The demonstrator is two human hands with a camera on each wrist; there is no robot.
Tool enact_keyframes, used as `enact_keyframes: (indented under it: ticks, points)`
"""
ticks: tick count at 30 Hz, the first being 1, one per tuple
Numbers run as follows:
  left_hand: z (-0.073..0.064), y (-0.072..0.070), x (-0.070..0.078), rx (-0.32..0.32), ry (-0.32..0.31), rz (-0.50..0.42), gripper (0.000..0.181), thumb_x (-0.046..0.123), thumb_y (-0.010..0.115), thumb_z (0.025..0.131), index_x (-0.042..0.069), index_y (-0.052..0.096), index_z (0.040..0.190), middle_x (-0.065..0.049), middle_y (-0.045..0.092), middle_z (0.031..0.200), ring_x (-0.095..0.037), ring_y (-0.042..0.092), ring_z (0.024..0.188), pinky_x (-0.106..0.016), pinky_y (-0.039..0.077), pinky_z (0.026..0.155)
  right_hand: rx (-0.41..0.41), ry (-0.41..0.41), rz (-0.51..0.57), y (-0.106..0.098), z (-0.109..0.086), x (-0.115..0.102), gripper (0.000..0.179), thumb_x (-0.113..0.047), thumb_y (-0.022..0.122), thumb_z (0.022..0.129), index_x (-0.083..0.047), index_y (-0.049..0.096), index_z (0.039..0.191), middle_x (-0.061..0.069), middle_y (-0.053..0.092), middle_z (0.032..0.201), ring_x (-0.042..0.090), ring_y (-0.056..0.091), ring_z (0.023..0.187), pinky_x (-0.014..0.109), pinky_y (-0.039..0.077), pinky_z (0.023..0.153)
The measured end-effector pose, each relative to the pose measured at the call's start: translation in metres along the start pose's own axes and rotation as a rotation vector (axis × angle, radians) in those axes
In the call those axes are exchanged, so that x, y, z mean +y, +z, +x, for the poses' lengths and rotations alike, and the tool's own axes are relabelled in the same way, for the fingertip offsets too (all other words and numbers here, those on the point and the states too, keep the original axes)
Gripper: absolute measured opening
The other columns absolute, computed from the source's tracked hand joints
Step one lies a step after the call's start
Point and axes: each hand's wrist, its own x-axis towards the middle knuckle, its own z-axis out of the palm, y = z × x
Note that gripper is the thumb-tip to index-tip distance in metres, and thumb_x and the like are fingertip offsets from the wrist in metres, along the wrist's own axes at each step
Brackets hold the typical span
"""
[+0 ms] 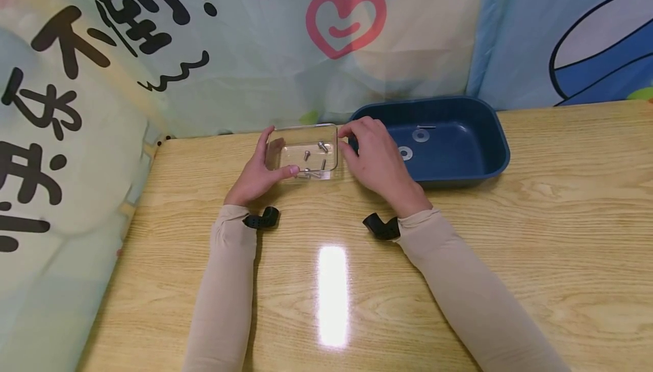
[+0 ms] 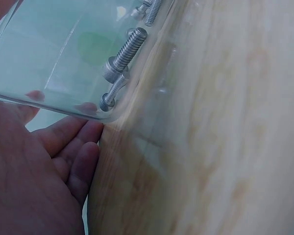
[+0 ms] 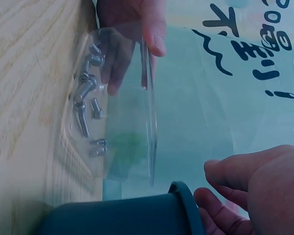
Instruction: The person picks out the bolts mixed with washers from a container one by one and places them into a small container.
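Observation:
A clear plastic box [image 1: 285,159] stands on the table with several metal screws [image 1: 307,155] in it. My left hand [image 1: 259,174] grips its left end, thumb along the near rim and fingers at the far corner. Threaded shanks and round heads of the screws [image 2: 125,54] show through the wall in the left wrist view. Between the box and a dark blue tub [image 1: 449,182], my right hand [image 1: 377,159] hovers with fingers loosely bent. Nothing shows between its thumb and fingers in the right wrist view, where the fingertips [image 3: 208,196] are right by the tub's rim.
Inside the tub lie two flat washers [image 1: 420,135] and a thin metal pin or screw [image 1: 426,127]. A printed cloth [image 1: 255,77] hangs behind the wooden table [image 1: 296,275] and along its left side. Light glares off the tabletop in front of the box.

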Motion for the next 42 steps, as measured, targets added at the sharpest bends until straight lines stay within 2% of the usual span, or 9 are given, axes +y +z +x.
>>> enact_keyframes:
  ticks: [11,42]
  points:
    - [0.002,0.000,-0.002,-0.006,0.014,-0.018,0.106,0.041,0.078,0.088,0.026,0.004,0.162,-0.004,0.035,0.160,-0.025,0.022,0.151,-0.055,0.019,0.118,0.016,0.038,0.021,-0.009,-0.001,0.005,0.023,-0.017,0.062,0.101,-0.002,0.068,0.117,0.015,0.060,0.119,0.032,0.052,0.108,0.047,0.045,0.092]
    - [0.001,0.002,-0.001,-0.002,0.019,-0.020,0.102,0.036,0.077,0.090,0.028,0.004,0.162,-0.004,0.035,0.160,-0.023,0.023,0.150,-0.055,0.018,0.118,0.054,0.087,0.030,-0.025,-0.004,0.023,0.022,-0.016,0.061,0.101,0.000,0.066,0.117,0.018,0.060,0.117,0.035,0.052,0.109,0.050,0.042,0.095]
